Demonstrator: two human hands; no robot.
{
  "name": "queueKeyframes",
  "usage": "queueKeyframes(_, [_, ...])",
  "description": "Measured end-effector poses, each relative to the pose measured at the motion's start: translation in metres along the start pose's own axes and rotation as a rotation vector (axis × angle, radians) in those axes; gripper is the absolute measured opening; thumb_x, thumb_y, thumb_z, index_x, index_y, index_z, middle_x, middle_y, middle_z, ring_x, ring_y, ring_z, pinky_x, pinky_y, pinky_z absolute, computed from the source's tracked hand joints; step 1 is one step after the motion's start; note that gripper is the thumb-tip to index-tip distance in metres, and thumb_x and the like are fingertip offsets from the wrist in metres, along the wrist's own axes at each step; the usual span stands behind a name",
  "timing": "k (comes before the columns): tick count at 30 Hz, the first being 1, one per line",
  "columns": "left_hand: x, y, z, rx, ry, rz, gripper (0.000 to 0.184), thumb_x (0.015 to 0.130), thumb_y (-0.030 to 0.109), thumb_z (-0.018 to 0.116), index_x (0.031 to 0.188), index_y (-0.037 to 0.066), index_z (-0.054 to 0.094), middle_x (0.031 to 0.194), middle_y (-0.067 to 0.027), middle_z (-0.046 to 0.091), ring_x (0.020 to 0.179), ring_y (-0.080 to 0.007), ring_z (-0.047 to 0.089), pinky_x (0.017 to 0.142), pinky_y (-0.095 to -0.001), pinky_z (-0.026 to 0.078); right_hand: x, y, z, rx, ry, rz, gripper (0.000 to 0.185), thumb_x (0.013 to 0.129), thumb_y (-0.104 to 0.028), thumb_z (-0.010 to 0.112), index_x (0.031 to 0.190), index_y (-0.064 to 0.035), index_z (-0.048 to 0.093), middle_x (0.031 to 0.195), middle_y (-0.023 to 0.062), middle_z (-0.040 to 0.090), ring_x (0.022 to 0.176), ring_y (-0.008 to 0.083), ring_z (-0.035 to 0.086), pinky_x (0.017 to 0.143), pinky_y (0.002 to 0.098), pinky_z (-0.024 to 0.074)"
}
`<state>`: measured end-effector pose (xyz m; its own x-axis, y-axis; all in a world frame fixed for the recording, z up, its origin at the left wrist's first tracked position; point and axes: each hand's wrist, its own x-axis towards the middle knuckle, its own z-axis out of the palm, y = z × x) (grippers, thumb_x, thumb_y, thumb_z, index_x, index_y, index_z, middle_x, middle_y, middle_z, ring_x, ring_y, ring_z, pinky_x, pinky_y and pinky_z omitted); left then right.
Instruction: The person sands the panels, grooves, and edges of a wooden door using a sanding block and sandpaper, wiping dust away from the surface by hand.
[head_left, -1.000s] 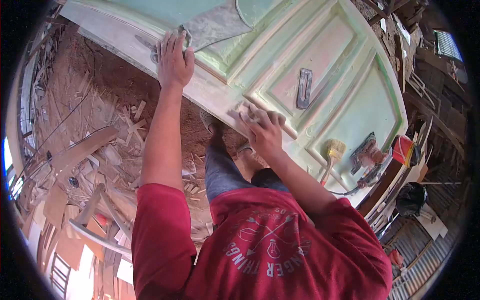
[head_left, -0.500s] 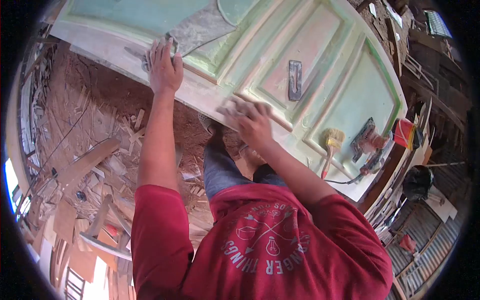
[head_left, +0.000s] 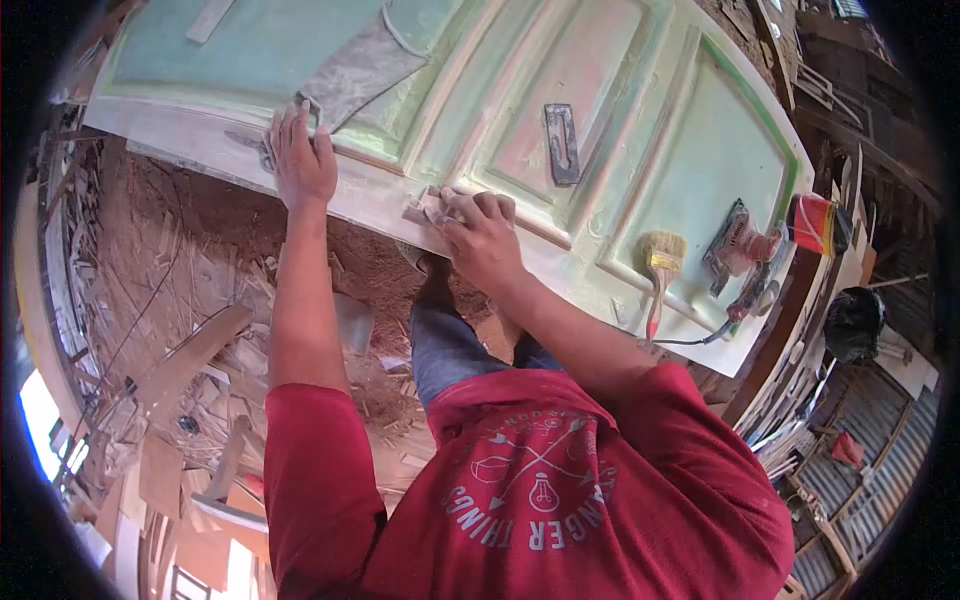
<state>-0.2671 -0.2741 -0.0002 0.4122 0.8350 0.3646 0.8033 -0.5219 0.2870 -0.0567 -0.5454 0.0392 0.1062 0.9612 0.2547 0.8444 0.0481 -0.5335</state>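
A panelled door [head_left: 350, 197] with pale green and whitish, dusty surfaces lies flat before me. My left hand [head_left: 304, 168] rests on its near edge, fingers stretched out. By these fingers are a grey cloth [head_left: 365, 75] with a corded edge and a thin dark metal tool [head_left: 243, 138], partly covered by the hand. My right hand [head_left: 482, 235] is closed over a small pale sanding block [head_left: 422, 208], pressed on the door's edge strip. Its fingers hide much of the block.
On the door lie a black-framed hand tool [head_left: 562, 145], a paintbrush [head_left: 662, 265] and a corded power sander [head_left: 738, 245]. A red and yellow container [head_left: 812, 222] stands at the right end. Wood scraps [head_left: 190, 335] litter the ground at left.
My right hand, blurred before, has shifted slightly left along the edge and shows sharper, with the block visible. The left hand keeps its place on the door while the view has shifted.
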Motion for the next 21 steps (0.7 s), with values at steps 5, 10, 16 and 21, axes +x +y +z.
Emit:
queueKeyframes(5, [-0.001,-0.003,0.003,0.003,0.015,0.0,0.052,0.111,0.034,0.052,0.158,0.011,0.057,0.161,-0.0208,0.055,0.158,-0.0435,0.038,0.133,-0.0584,0.023,-0.067,0.034,-0.034,-0.079,0.022,0.031,0.036,0.079,-0.012,0.081,0.114,-0.0179,0.081,0.146,0.0049,0.067,0.114,0.0315,0.062,0.098,0.0455,0.0507])
queueKeyframes(10, [-0.004,-0.006,0.005,0.03,0.009,0.052,0.051,0.112,0.033,0.053,0.158,0.011,0.057,0.161,-0.0212,0.055,0.157,-0.0439,0.039,0.133,-0.0576,0.024,-0.016,0.005,-0.007,0.026,0.048,0.006,0.04,0.079,-0.01,0.078,0.118,-0.0171,0.08,0.144,0.0056,0.065,0.123,0.0313,0.06,0.101,0.0458,0.0511])
queueKeyframes(16, [-0.002,-0.008,0.008,0.03,0.043,0.094,0.048,0.113,0.028,0.052,0.157,0.009,0.057,0.162,-0.0218,0.054,0.156,-0.0445,0.041,0.132,-0.0592,0.025,-0.091,0.041,-0.038,0.036,0.041,0.087,0.033,0.081,-0.019,0.078,0.114,-0.0172,0.08,0.152,0.004,0.064,0.119,0.032,0.061,0.109,0.0519,0.0439])
queueKeyframes(21, [-0.003,-0.005,0.007,0.052,0.035,0.085,0.051,0.11,0.03,0.055,0.155,0.007,0.058,0.158,-0.0218,0.057,0.155,-0.0441,0.042,0.132,-0.0576,0.025,-0.13,0.057,-0.077,-0.22,-0.03,0.099,0.032,0.089,-0.022,0.076,0.121,-0.0229,0.079,0.155,-0.0009,0.064,0.115,0.0273,0.062,0.105,0.0439,0.0438])
